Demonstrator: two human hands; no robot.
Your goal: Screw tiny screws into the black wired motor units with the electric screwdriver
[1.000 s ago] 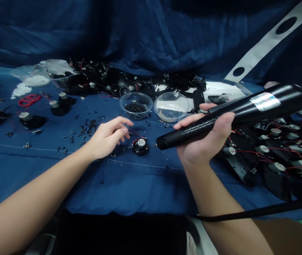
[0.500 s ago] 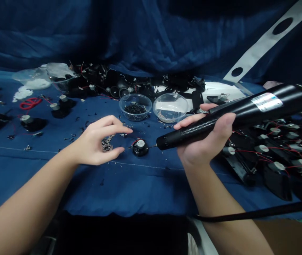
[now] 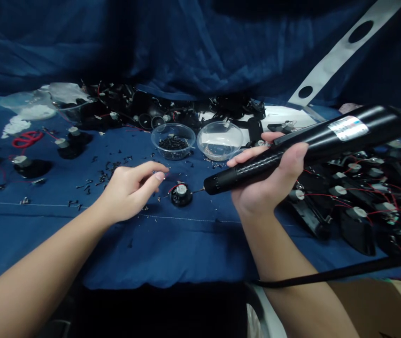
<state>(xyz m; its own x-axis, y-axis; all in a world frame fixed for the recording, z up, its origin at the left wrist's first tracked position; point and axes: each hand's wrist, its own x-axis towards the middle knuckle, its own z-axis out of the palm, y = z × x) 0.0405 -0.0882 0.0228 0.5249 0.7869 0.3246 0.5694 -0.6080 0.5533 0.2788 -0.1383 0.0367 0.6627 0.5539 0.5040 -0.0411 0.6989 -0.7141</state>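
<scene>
- The right hand is clenched around a black electric screwdriver, its thin tip just beside the speaker.
- The left hand has its fingers loosely curled near a small round speaker; whether they pinch something tiny, I cannot tell.
- The speaker sits on blue cloth, below two clear bowls.

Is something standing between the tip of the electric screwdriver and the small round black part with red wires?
Nothing visible stands in the way. The thin tip of the electric screwdriver in the right hand points at the round black component from its right side, very near it. The left hand is on the component's other side.
</scene>
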